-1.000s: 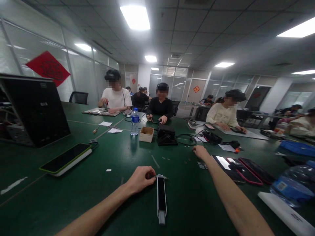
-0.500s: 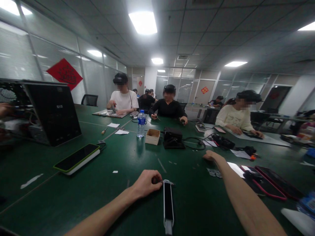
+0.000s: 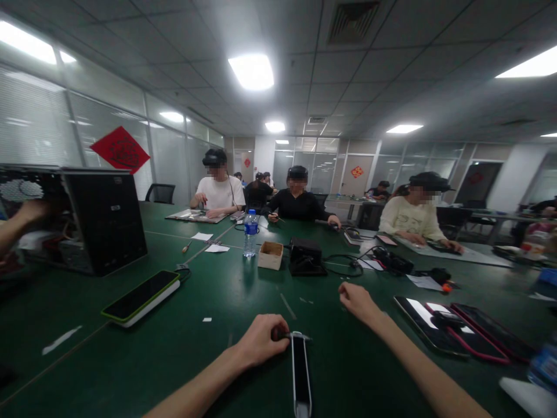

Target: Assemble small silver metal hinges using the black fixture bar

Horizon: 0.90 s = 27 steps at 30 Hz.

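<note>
My left hand [image 3: 265,338] is closed in a pinch on a thin dark metal tool [image 3: 284,335], whose exact kind I cannot make out. Its shaft crosses the far end of a slim device [image 3: 300,368] with a black face and a pale frame, lying lengthwise on the green table [image 3: 243,383]. To the right, farther from me, my right hand [image 3: 359,303] hovers low over the table or rests on it. Its fingers are curled together and point down and left; whatever they may hold is hidden.
A small open box [image 3: 270,259], a black stand [image 3: 304,258] and a water bottle [image 3: 250,235] stand ahead. At left are a green-edged phone [image 3: 141,295] and an open computer case [image 3: 104,220] with another person's arm. More phones [image 3: 435,325] lie right. Several people sit opposite.
My right hand has come left and nearer to me. The flat grey pieces beside it no longer show. My left hand keeps its pinch at the device. The view has tilted up slightly.
</note>
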Each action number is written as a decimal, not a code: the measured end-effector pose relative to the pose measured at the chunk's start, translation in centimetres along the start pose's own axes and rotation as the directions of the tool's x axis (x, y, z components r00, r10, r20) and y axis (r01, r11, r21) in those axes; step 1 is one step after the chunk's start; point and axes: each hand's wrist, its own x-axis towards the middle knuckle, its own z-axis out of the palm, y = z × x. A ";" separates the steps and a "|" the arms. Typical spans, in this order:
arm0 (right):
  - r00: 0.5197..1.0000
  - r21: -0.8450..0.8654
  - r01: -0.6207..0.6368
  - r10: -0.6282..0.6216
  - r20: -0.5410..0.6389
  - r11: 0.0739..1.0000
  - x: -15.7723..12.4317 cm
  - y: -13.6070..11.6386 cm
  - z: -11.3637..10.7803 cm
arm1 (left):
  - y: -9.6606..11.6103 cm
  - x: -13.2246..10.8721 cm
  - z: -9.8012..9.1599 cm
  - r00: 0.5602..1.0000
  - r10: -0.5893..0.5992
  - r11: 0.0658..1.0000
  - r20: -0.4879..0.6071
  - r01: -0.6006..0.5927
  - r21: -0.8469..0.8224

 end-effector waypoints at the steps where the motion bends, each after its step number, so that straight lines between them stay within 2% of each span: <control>1: 0.991 0.052 0.126 -0.123 -0.049 0.991 -1.4 -1.2 0.3 | 0.1 0.0 0.0 1.000 0.000 1.000 -0.002 0.000 0.004; 3: 0.954 0.141 0.283 -0.264 -0.141 0.949 -4.2 -3.6 1.0 | 0.2 -0.1 0.0 1.000 0.014 0.999 -0.019 -0.013 0.034; 5: 0.924 0.203 0.362 -0.322 -0.205 0.910 -6.5 -5.8 1.6 | 0.4 -0.1 0.0 0.998 0.041 0.997 -0.040 -0.038 0.061; 10: 0.894 0.273 0.413 -0.329 -0.303 0.869 -9.3 -9.1 2.3 | 0.7 0.0 0.0 0.996 0.065 0.998 -0.059 -0.063 0.030; 18: 0.832 0.254 0.502 -0.381 -0.402 0.827 -9.5 -9.1 3.0 | 0.6 0.4 0.1 0.997 0.076 0.995 -0.025 -0.074 0.074; 27: 0.797 0.239 0.559 -0.435 -0.419 0.794 -9.9 -9.3 2.5 | 1.0 0.4 0.3 0.998 0.068 0.992 -0.016 -0.066 0.108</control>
